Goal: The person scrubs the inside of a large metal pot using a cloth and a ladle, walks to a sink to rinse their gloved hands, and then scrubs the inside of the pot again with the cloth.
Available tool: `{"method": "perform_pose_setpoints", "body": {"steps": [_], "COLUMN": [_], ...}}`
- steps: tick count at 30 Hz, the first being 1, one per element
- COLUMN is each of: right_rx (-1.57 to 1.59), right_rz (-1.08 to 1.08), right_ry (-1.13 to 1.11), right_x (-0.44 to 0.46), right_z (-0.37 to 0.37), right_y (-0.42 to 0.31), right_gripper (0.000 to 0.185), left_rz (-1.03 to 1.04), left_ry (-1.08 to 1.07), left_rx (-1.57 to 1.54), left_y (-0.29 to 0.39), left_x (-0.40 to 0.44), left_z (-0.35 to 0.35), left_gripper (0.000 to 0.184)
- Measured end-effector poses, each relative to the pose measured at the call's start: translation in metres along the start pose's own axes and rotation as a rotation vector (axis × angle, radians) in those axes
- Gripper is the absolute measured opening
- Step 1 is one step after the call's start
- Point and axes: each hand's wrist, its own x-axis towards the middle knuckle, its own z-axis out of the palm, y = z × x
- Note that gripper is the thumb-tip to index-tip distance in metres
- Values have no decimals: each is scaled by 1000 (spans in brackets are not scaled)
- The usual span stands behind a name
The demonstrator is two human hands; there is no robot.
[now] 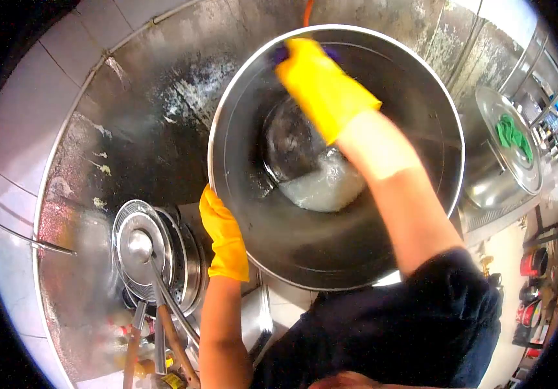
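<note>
A large, deep metal stockpot (227,117) is tilted with its mouth toward me, and cloudy, sudsy water (324,188) lies at its bottom. My right hand (321,84), in a yellow rubber glove, reaches inside near the far upper wall. Its fingers are closed on a dark purple scrubbing cloth (281,54), mostly covered by the glove and slightly blurred. Also gloved in yellow, my left hand (222,233) grips the pot's left side at the rim. Some of its fingers are hidden behind the pot wall.
Left of the pot, stacked metal strainers and pans (138,220) sit with a ladle (140,246) and long wooden handles. At right stands another large lidded pot (499,168), a green cloth (513,137) on its lid. A stained metal wall (156,123) curves behind.
</note>
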Motion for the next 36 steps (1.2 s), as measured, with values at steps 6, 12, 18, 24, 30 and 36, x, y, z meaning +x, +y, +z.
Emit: {"method": "perform_pose_setpoints", "body": {"steps": [6, 12, 18, 24, 30, 36], "right_rx": [652, 590, -256, 1176, 44, 363], "right_rz": [620, -36, -282, 73, -30, 678], "right_ry": [-428, -630, -1296, -478, 115, 491], "right_x": [-137, -375, -349, -76, 22, -141], "right_z": [163, 266, 392, 113, -83, -217], "right_y": [-35, 93, 140, -17, 114, 297], "right_gripper": [59, 48, 28, 26, 19, 18], "left_rz": [-252, -101, -6, 134, 127, 177], "left_ry": [-58, 13, -43, 48, -27, -9], "left_rx": [-275, -186, 25, 133, 178, 140], "left_y": [0, -60, -23, -15, -8, -19], "left_x": [3, 4, 1, -3, -1, -2], "left_z": [0, 22, 3, 5, 1, 6], "left_gripper": [43, 44, 41, 38, 30, 31]}}
